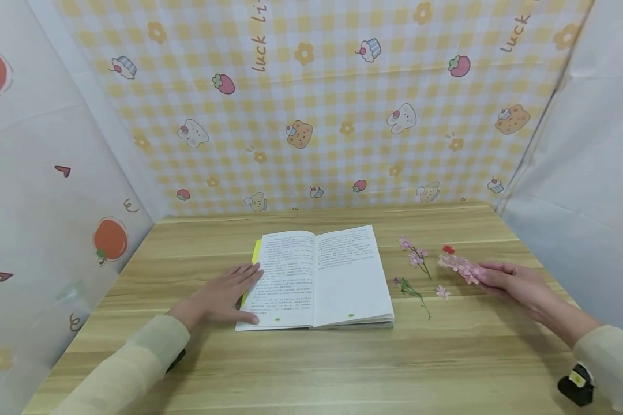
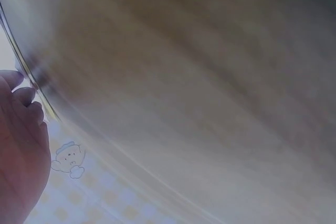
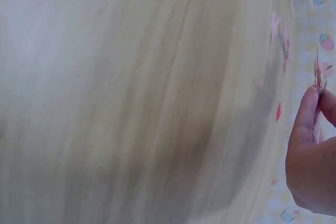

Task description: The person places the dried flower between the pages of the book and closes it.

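Note:
An open book [image 1: 350, 276] lies on the wooden table, its printed pages facing up. My left hand [image 1: 223, 294] rests flat on the left page's outer edge, thumb and fingers spread. In the left wrist view, that hand [image 2: 21, 145] appears at the book's edge. My right hand [image 1: 519, 288] pinches a pink flower sprig [image 1: 459, 268] between thumb and fingers, right of the book. The right wrist view shows the sprig [image 3: 317, 74] edge-on, held above the tabletop.
Between the book and my right hand lie a pink flower stem [image 1: 417, 258], a thin green stem with a purple bloom [image 1: 407, 286], a small pink blossom [image 1: 443, 293] and a red flower [image 1: 449, 249]. A checked cloth [image 1: 332, 161] hangs behind the table [image 1: 342, 374].

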`<state>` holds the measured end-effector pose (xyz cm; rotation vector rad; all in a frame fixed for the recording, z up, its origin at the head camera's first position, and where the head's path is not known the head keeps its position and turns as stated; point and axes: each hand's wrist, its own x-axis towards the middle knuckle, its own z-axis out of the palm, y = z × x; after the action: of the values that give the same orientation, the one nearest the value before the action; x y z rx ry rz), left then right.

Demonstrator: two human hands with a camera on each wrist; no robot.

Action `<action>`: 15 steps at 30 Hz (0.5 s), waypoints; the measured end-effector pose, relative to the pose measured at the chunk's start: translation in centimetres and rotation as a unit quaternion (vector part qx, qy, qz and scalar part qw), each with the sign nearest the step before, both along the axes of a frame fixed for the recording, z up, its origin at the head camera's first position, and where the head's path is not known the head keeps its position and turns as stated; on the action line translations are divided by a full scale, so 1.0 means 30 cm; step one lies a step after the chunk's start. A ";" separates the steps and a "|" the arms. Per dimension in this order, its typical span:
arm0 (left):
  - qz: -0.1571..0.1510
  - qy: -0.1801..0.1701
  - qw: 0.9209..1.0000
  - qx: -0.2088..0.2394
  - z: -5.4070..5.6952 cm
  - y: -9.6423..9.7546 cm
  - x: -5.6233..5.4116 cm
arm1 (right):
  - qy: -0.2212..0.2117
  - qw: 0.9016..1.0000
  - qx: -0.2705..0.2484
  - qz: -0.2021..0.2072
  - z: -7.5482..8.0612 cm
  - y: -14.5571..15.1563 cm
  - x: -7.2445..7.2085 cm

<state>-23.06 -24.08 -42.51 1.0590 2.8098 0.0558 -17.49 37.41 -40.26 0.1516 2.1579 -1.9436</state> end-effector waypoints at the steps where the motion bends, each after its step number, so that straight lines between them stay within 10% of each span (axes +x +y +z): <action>1: 0.001 -0.001 1.000 -0.001 0.001 0.000 0.001 | 0.000 1.000 -0.011 0.006 0.004 -0.010 -0.003; 15: -0.014 0.002 1.000 -0.010 0.006 0.000 -0.003 | -0.006 0.996 -0.083 0.027 0.081 -0.215 -0.043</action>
<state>-23.15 -24.08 -42.33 1.0949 2.7914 0.0218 -18.78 30.95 -37.84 0.0752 1.9611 -2.0741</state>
